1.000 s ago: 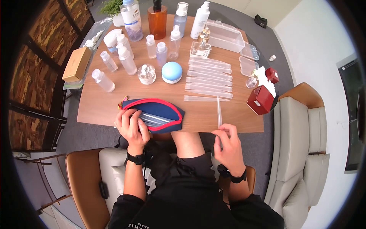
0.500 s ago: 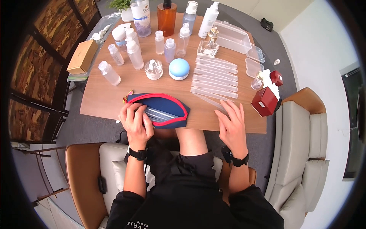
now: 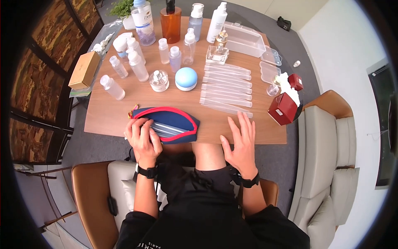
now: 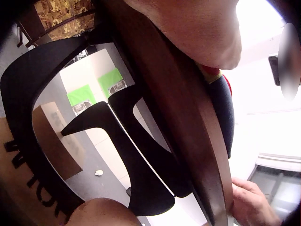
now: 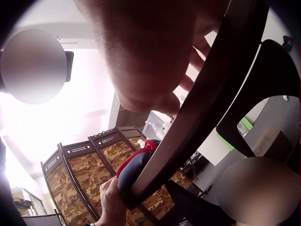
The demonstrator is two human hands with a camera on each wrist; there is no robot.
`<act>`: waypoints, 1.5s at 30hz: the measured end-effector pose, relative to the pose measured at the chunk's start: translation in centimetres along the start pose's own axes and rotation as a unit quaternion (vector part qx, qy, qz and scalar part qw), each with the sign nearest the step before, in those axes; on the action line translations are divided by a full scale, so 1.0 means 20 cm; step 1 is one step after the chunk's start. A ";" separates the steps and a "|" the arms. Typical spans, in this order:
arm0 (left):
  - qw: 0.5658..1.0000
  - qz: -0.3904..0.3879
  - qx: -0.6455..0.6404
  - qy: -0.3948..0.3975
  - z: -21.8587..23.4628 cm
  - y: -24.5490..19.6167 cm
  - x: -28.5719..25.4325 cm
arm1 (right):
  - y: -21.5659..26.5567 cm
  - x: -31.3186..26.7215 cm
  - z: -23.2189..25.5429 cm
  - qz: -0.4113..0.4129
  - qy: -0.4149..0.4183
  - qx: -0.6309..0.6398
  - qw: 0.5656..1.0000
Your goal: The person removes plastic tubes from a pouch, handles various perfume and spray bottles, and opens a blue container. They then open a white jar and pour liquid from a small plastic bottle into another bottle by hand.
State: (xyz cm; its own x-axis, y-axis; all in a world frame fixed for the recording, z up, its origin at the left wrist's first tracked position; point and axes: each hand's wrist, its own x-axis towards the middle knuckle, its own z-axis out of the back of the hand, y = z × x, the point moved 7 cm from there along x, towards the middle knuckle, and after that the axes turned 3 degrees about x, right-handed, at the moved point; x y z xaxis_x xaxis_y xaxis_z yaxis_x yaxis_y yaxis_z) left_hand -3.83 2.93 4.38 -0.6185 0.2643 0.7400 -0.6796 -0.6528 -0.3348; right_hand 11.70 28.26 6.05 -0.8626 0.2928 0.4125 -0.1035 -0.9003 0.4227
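Observation:
My left hand [image 3: 143, 137] grips the near left rim of a dark blue zip pouch [image 3: 191, 137] with red edging, its fingers hooked over into the opening. The pouch gapes wide and shows clear, thin plastic pieces [image 3: 168, 130] inside. At the table's front edge, my right hand [image 3: 241, 145] is spread with straight fingers and nothing in its grasp. Its fingertips are right by the near end of a slanting translucent plastic strip [image 3: 228, 109]. Beyond that lies a row of similar tapered strips [image 3: 227, 85]. The left wrist view catches the pouch [image 4: 225, 113] over the table edge.
Behind the pouch stand a blue-lidded round jar [image 3: 186, 79], a glass perfume bottle [image 3: 159, 81] and several small frosted bottles [image 3: 138, 66]. Taller pump bottles [image 3: 171, 25] and a clear plastic box [image 3: 244, 41] are at the back. A red box [image 3: 283, 108] sits at the right edge.
A strip held upright in my right hand has been laid slanting below the row and let go. The right hand has opened and drawn back slightly. My left hand stays on the pouch.

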 end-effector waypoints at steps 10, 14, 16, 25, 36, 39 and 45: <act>1.000 -0.004 0.003 0.001 0.00 0.00 0.00 | 0.03 0.02 -0.07 -0.006 0.092 -0.047 0.995; 1.000 -0.008 0.001 0.000 0.00 0.00 0.00 | 0.04 0.05 -0.06 -0.014 0.093 -0.051 0.994; 1.000 -0.006 0.001 -0.005 0.00 -0.01 0.00 | 0.04 0.05 -0.06 -0.019 0.094 -0.046 0.994; 1.000 -0.004 0.011 -0.004 0.00 0.00 0.00 | 0.03 0.04 -0.08 -0.001 0.073 -0.043 0.996; 1.000 0.000 0.008 -0.002 0.00 0.01 -0.01 | 0.04 0.04 -0.10 0.011 0.071 -0.059 0.996; 1.000 -0.006 0.008 -0.003 0.00 0.00 -0.01 | 0.03 0.04 -0.09 0.007 0.065 -0.057 0.996; 1.000 -0.002 0.006 -0.013 -0.01 -0.01 0.00 | 0.02 0.02 -0.10 0.009 0.051 -0.028 0.998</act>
State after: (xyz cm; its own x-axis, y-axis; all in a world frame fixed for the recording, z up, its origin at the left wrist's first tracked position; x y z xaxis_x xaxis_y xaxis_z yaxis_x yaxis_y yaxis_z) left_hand -3.76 3.07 4.33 -0.6047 0.2480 0.7569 -0.6776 -0.6597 -0.3251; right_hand 10.28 27.47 4.74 -0.9101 0.2454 0.3339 -0.1136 -0.9226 0.3686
